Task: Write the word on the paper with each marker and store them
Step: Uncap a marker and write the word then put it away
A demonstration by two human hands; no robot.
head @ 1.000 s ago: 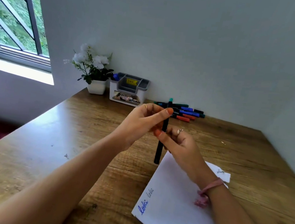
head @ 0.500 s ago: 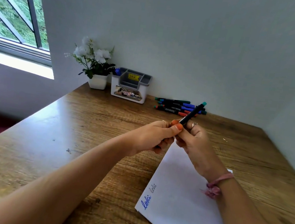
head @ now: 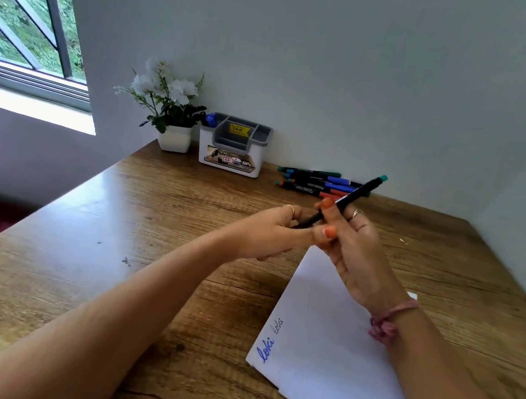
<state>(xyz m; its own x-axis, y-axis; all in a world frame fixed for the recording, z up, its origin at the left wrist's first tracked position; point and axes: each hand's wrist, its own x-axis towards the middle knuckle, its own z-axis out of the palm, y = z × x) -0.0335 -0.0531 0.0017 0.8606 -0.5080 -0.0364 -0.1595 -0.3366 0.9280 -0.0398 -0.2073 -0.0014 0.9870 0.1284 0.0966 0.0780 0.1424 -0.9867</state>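
Markers beyond hands, organizer, flowerpot behind

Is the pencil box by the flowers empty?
Not empty: one blue-capped marker pokes from the organizer's left corner. Other compartments' insides are hidden.

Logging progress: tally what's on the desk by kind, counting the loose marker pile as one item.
Held teal-ended marker: 1
Marker pile: 1
Paper: 1
Desk organizer: 1
Potted flowers: 1
Total: 5
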